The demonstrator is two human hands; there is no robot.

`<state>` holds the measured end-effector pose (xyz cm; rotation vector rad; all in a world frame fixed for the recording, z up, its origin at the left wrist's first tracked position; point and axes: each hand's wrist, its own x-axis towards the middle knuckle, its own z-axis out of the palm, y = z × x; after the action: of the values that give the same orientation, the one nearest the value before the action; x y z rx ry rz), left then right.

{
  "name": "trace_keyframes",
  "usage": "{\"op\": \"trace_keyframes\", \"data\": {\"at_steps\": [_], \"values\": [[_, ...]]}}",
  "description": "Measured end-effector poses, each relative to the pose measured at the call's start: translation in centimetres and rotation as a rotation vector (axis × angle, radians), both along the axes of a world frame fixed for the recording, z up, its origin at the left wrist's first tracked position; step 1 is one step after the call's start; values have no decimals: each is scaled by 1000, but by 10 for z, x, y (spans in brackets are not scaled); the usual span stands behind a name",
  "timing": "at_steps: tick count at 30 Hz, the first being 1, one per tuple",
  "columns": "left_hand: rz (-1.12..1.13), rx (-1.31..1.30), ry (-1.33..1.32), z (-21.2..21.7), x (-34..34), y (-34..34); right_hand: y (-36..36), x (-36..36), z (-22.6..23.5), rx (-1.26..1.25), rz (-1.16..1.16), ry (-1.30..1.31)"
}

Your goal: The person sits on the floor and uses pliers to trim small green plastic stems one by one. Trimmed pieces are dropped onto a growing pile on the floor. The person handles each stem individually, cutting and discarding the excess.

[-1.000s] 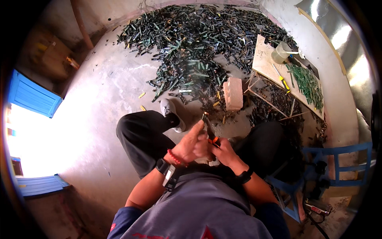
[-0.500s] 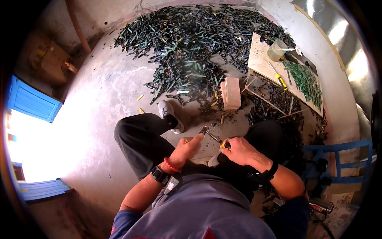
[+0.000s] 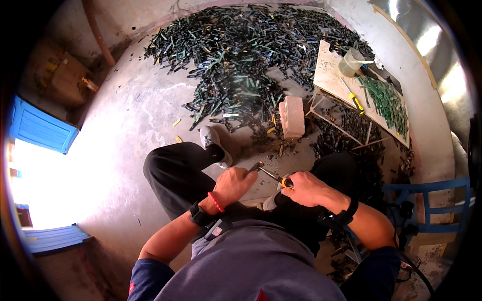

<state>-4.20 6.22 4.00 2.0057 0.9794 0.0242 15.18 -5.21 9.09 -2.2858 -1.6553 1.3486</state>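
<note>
In front of my lap, my right hand is wrapped round the black and yellow handle of a screwdriver. Its metal shaft slants up and left toward my left hand. My left hand is closed on a small dark strip, brownish at its far end. The screwdriver's tip meets that end, or lies very near it; the exact contact is too small to tell. Most of the strip is hidden by my left fingers.
A large heap of dark and green strips spreads over the floor ahead. A pinkish brick stands by a low table bearing a plastic jug, another screwdriver and green strips. A blue chair is at right.
My left hand has rolled so its back faces up more, and my left elbow has swung outward. The right hand with the screwdriver has barely shifted.
</note>
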Motion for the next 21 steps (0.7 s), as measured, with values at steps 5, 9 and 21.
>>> {"op": "trace_keyframes", "data": {"at_steps": [5,9,21], "values": [[-139,24,-447,-35,-5,-4,8,4,16,-207,-78,97],[-107,-486,-491,-20,-11,-11,1,9,7,-310,-131,225],[236,-1439,-365,22,11,-44,-22,10,-8,-63,-384,1000]]}}
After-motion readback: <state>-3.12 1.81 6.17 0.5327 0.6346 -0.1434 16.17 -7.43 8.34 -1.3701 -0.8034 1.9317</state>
